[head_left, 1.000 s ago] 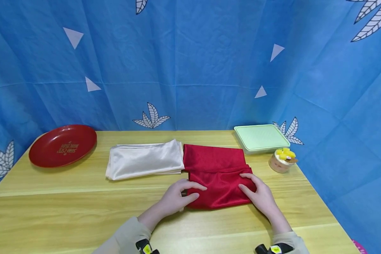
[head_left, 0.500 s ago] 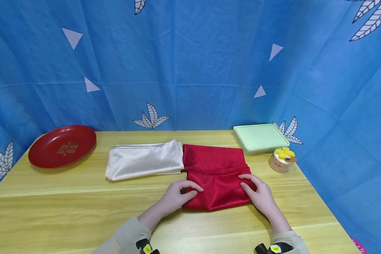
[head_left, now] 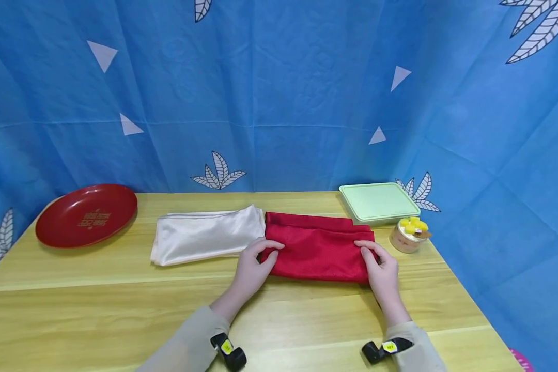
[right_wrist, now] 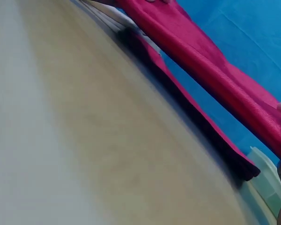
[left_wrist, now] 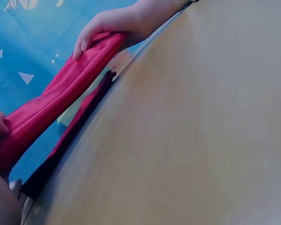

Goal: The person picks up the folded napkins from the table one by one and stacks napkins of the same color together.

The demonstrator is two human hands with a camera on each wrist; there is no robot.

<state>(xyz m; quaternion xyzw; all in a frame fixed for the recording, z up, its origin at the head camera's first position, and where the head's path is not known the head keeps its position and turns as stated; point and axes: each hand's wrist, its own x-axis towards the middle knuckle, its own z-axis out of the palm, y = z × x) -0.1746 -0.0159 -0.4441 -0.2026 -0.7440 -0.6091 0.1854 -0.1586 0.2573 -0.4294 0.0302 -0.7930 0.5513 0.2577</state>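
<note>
A shiny red cloth (head_left: 318, 254) stretches between both hands in the head view. My left hand (head_left: 250, 269) pinches its left edge with thumb and fingers, and my right hand (head_left: 383, 273) pinches the right edge. Both wrist views show this folded red layer (left_wrist: 54, 103) raised off the table, with a gap under it. Beneath and behind it, another part of the red cloth (right_wrist: 203, 124) lies flat on the tabletop. Just left of the red cloth is a folded white satin cloth (head_left: 209, 236), its right end close to my left hand.
On the wooden table (head_left: 135, 315), a red oval plate (head_left: 86, 214) with gold characters lies at the far left. A pale green lidded box (head_left: 378, 201) stands at the back right. In front of it is a small cup (head_left: 406, 238) topped with yellow pieces. Blue curtain hangs behind.
Both hands have moved away from the person, lifting the near part of the red cloth up and over towards its far part. Earlier that near part lay flat on the table.
</note>
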